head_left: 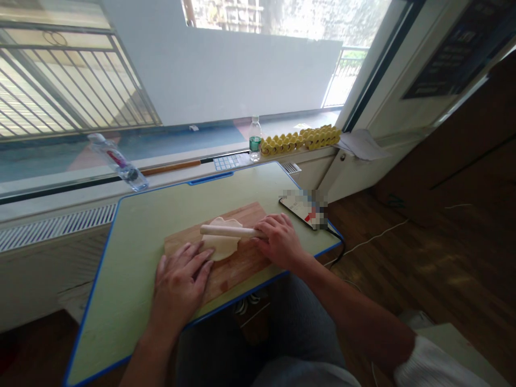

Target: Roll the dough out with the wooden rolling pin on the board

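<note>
A thin sheet of dough (pixel 220 248) lies on a wooden cutting board (pixel 250 263). Across the dough rests a slim pale rolling pin (pixel 226 231), its left end showing. My right hand (pixel 278 236) is closed round the pin's right end, above the board's right side. My left hand (pixel 181 279) lies over the left part of the board, fingers stretched out and fingertips touching the dough's left edge. The thumb is apart from the forefinger.
The board sits on a blue-edged folding table (pixel 137 258). A phone (pixel 300 209) with a black cable lies at the table's right. On the windowsill stand an upright bottle (pixel 255 142), a tilted bottle (pixel 121 164) and yellow egg trays (pixel 282 144).
</note>
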Tool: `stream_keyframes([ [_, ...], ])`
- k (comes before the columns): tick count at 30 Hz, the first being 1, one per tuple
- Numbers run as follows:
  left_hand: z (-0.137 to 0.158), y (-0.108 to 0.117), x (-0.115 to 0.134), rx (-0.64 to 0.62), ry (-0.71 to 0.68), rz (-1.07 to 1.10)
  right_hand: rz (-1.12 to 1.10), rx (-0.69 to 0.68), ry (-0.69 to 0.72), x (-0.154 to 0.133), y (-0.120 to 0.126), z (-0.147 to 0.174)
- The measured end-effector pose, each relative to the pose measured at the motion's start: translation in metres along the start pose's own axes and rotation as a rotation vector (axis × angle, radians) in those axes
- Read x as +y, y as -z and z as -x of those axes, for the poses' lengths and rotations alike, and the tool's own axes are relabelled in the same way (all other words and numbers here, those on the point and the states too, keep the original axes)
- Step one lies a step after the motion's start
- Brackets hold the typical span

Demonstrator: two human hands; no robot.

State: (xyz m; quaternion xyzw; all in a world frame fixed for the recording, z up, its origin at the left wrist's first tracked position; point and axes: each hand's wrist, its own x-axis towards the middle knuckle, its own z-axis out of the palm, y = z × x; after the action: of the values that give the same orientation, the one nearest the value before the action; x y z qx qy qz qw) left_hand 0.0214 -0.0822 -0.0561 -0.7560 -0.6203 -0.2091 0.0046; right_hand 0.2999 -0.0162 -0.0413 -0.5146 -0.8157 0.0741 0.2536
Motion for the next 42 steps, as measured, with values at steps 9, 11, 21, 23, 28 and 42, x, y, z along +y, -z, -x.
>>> stream_keyframes([
  [9,-0.034,0.015,0.003,0.264,0.056,0.194,-0.023,-0.032,0.071,0.004,-0.001,-0.004],
  [11,-0.052,0.015,0.000,0.229,0.082,0.168,-0.040,-0.022,0.086,0.003,-0.004,-0.006],
  [21,-0.079,-0.013,-0.021,-0.113,0.244,-0.011,-0.028,-0.067,0.087,-0.013,-0.012,-0.017],
  [23,-0.079,-0.012,-0.020,-0.171,0.252,-0.027,0.016,-0.088,0.040,-0.016,-0.012,-0.019],
  [28,-0.070,-0.004,-0.013,-0.227,0.251,-0.071,0.074,-0.102,-0.057,-0.024,-0.017,-0.012],
  [42,-0.062,0.000,-0.003,-0.219,0.271,-0.057,0.096,-0.098,-0.097,-0.025,-0.028,-0.011],
])
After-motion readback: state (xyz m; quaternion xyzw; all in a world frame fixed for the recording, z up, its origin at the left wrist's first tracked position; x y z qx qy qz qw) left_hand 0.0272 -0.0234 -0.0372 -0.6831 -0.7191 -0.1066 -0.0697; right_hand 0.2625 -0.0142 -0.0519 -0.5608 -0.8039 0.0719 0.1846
